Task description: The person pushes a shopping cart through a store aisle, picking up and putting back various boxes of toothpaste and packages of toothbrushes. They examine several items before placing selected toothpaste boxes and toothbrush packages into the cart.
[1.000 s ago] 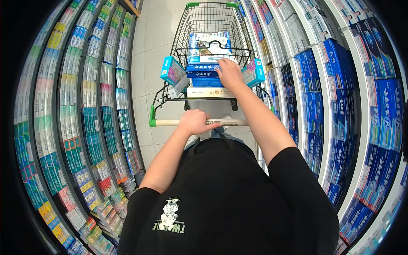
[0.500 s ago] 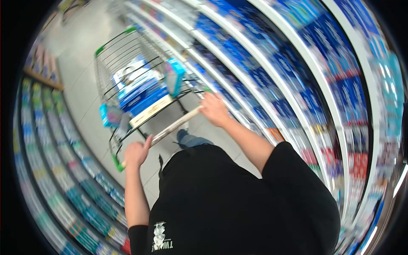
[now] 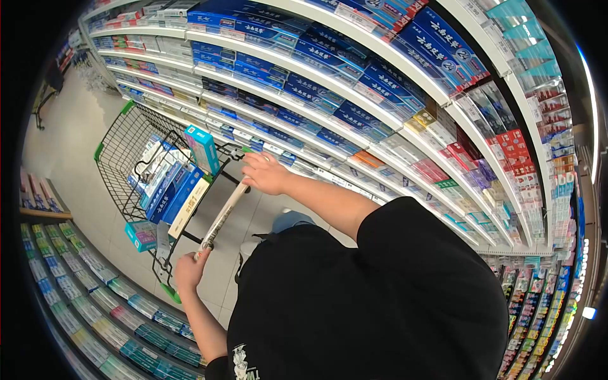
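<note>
Both of my hands are on the pale, printed handle point(image 3: 223, 218) of a wire shopping cart point(image 3: 117, 155) with green corners. My left hand point(image 3: 189, 271) is closed around the handle's near left end. At the far right end, by a green cap, my right hand point(image 3: 266, 172) is closed over the bar. Inside the basket lie blue-and-white boxes point(image 3: 170, 190), partly hidden behind the cart's rear frame. A turquoise box point(image 3: 202, 149) stands at the rear right of the cart, and another turquoise box point(image 3: 142, 235) is at the rear left.
Tall white shelves point(image 3: 354, 139) filled with blue toothpaste-like boxes point(image 3: 440, 47) run close along the right. A lower shelf of green and white packs point(image 3: 95, 278) curves along the left. Pale tiled floor point(image 3: 79, 145) lies between them. A dark shape point(image 3: 50, 82) is at the far upper left.
The view has turned toward the right-hand shelves, so the cart now appears farther left and angled more leftward. Both hands stay on the handle. The picture has become sharper.
</note>
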The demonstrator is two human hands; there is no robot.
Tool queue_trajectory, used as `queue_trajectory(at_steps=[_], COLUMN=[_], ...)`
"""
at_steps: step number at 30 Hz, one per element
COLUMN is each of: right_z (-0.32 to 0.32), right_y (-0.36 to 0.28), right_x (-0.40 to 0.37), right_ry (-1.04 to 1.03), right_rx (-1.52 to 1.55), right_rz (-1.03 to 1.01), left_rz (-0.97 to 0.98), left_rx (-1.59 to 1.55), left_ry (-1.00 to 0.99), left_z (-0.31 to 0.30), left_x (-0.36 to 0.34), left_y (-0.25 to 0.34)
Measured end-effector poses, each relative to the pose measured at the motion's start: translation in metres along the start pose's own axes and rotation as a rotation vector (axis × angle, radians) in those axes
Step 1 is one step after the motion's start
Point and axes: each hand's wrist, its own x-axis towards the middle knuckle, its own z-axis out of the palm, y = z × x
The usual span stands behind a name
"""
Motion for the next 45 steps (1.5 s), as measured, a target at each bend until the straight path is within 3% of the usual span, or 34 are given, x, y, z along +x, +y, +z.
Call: queue_trajectory(at_steps=[7,13,17,19,23,25,28,31,33,37,41,43,45], right_z=[-0.005,-0.025,-0.087,-0.119,-0.201,-0.231,-0.254,-0.253,-0.253,-0.27,-0.242,-0.231,-0.21], right_y=[0.016,0.051,0.108,0.151,0.227,0.261,0.289,0.306,0.311,0.302,0.335,0.313,0.295], right_x=[-0.037,-0.112,-0.199,-0.248,-0.331,-0.36,-0.384,-0.393,-0.396,-0.394,-0.417,-0.422,-0.43], right_ry=[-0.054,0.09,0.267,0.537,0.834,0.848,0.687,0.767,0.632,0.51,0.964,1.104,0.949], right_rx=[0.038,0.063,-0.038,-0.064,-0.415,-0.657,-0.7,-0.822,-0.709,-0.599,-0.679,-0.431,-0.227], right_rz=[0.0,-0.028,0.155,0.211,0.371,0.534,0.744,0.571,0.773,0.958,0.423,0.246,0.305], left_rz=[0.007,0.004,-0.001,-0.008,-0.028,-0.009,0.001,-0.033,-0.061,-0.04,-0.088,-0.105,-0.118], left_rx=[0.054,0.05,0.106,0.13,0.151,0.154,0.152,0.124,0.144,0.177,0.14,0.13,0.125], left_ry=[0.086,0.184,0.243,0.254,0.3,0.345,0.369,0.361,0.343,0.327,0.268,0.251,0.241], left_z=[0.031,0.063,0.09,0.102,0.124,0.134,0.15,0.162,0.169,0.183,0.19,0.193,0.201], left_x=[-0.03,-0.058,-0.071,-0.078,-0.095,-0.1,-0.11,-0.12,-0.126,-0.139,-0.158,-0.165,-0.171], left_y=[0.03,0.063,0.068,0.076,0.093,0.099,0.108,0.121,0.129,0.144,0.174,0.183,0.19])
